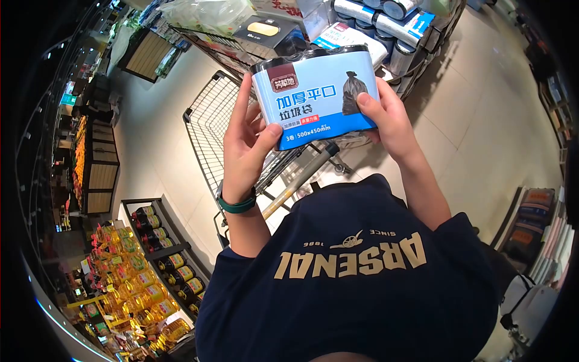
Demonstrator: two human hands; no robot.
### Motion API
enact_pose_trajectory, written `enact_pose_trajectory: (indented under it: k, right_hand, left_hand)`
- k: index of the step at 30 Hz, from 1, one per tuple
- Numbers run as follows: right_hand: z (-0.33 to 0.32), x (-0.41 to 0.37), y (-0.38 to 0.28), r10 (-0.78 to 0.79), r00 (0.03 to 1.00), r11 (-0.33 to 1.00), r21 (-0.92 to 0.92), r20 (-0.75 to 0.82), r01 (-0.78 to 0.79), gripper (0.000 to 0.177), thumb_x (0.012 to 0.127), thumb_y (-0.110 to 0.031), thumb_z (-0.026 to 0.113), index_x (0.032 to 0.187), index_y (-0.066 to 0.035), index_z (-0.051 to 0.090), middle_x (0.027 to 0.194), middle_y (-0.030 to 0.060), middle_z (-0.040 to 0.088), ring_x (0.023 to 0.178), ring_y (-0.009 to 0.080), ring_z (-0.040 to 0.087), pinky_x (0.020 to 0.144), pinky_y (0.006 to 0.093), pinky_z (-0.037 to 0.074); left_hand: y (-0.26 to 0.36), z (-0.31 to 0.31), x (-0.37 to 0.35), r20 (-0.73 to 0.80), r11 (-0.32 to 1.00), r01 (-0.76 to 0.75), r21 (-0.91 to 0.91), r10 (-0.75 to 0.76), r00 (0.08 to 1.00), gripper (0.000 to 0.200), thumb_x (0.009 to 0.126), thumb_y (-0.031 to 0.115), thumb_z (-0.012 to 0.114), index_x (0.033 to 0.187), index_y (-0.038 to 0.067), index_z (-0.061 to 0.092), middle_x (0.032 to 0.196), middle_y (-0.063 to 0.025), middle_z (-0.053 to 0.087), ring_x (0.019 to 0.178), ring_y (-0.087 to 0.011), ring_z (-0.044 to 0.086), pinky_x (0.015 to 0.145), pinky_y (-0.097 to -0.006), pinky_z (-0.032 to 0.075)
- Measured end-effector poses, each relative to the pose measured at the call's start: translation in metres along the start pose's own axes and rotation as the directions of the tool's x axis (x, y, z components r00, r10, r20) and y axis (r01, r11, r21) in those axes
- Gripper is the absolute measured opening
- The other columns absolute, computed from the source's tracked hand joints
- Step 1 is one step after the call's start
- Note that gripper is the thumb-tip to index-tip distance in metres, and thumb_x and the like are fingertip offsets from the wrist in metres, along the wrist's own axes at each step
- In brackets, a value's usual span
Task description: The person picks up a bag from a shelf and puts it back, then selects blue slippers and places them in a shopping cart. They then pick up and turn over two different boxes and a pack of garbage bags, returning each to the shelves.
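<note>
A pack of garbage bags (319,99), several black rolls in a light-blue printed wrapper, is held up in front of my chest. Its printed side, with a picture of a tied black bag, faces me. My left hand (244,133) grips the left end, thumb on the front at the lower corner. On the right end, my right hand (389,117) is closed with its thumb pressed on the front face; the fingers behind are mostly hidden. Below and behind the pack stands a wire shopping cart (202,123), its handle (304,175) partly covered by the pack and my shirt.
Ahead, a display bin holds more wrapped rolls (401,27) and a black box (265,30). At lower left, a shelf carries bottles of yellow oil (136,283) and dark bottles (151,226). Folded goods (531,223) lie on a rack at right. Tiled floor (482,114) runs between them.
</note>
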State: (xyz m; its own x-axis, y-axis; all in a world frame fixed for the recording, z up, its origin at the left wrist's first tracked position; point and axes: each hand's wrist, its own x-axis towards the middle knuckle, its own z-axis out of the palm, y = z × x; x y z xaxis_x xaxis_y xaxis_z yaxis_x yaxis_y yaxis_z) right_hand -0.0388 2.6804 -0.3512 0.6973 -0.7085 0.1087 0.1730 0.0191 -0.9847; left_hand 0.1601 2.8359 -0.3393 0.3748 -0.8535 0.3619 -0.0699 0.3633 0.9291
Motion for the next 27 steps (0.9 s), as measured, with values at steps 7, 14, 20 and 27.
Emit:
enact_pose_trajectory:
  k: [7,14,20,27]
  right_hand:
    - [0.006,-0.002,0.018,-0.322,0.94,0.922,-0.188,0.109,0.338,0.084,0.08,-0.014,0.081,0.144,-0.004,0.028,0.119,0.0102,0.057,0.1,0.0146,0.06,0.087,0.0314,0.048]
    - [0.005,-0.005,0.015,-0.165,0.983,0.98,-0.099,0.08,0.173,0.089,0.077,-0.013,0.083,0.145,-0.005,0.026,0.127,0.0107,0.054,0.107,0.0177,0.06,0.092,0.034,0.049]
    - [0.011,-0.011,0.018,0.033,0.999,0.999,-0.027,-0.018,-0.034,0.116,0.083,-0.032,0.078,0.154,-0.008,-0.011,0.094,0.0135,0.062,0.063,0.0103,0.058,0.046,0.0222,0.045]
    - [-0.001,-0.004,0.027,-0.029,0.992,0.999,0.04,-0.124,0.034,0.109,0.091,-0.024,0.071,0.153,-0.014,-0.019,0.106,0.0175,0.061,0.07,0.0147,0.062,0.056,0.026,0.052]
  left_hand:
    - [-0.023,-0.012,0.003,-0.061,0.973,-0.22,-0.065,0.217,0.974,0.071,0.089,-0.001,0.059,0.152,0.001,0.026,0.15,-0.0188,0.04,0.138,-0.0278,0.04,0.105,-0.04,0.04]
    - [-0.024,-0.002,0.013,-0.084,0.973,-0.23,-0.005,0.229,0.97,0.062,0.093,0.002,0.057,0.15,0.001,0.032,0.147,-0.0167,0.043,0.135,-0.0247,0.043,0.105,-0.0367,0.04]
    - [-0.045,0.002,0.036,-0.102,0.982,0.114,0.153,-0.099,0.99,0.055,0.097,0.016,0.061,0.144,-0.001,0.041,0.132,-0.0151,0.052,0.109,-0.0166,0.06,0.089,-0.0281,0.05]
    - [-0.073,0.012,0.086,-0.076,0.928,-0.037,0.371,0.071,0.995,0.048,0.093,0.022,0.066,0.134,0.001,0.055,0.125,-0.0162,0.054,0.111,-0.0198,0.055,0.092,-0.032,0.047]
